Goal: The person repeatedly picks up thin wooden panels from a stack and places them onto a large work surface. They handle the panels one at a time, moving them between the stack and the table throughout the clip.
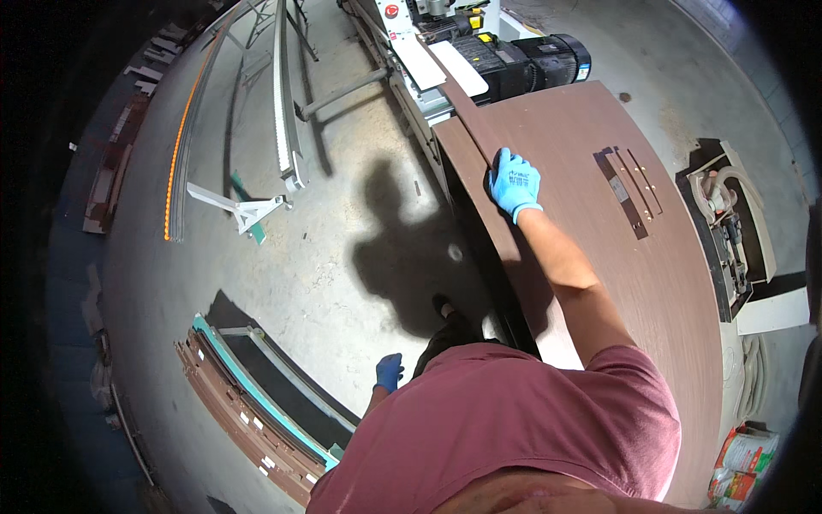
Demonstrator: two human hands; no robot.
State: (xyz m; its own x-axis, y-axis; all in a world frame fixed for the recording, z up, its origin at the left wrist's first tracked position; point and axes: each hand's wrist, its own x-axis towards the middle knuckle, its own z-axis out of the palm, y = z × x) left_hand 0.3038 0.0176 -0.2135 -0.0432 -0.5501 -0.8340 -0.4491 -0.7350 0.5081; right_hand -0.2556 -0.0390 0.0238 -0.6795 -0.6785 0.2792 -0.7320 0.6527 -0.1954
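My right hand [515,182], in a light blue glove, has its fingers closed over the near end of a long brown strip [467,111]. The strip runs along the left edge of a brown-topped table [582,206] and on into a machine [437,64] at the far end. The undersides of the right fingers are hidden. Down by my left side hangs my left hand [390,370] in a darker blue glove, fingers curled in, with nothing visible in it. Several short dark brown strips [629,190] lie on the table right of my right hand.
Black motors [535,64] and a red stop button [391,11] are on the machine. A metal stand [287,103] and an orange-edged roller rail [178,163] stand at left. Stacked brown strips [248,420] lie at lower left; a tool box [728,231] sits right of the table.
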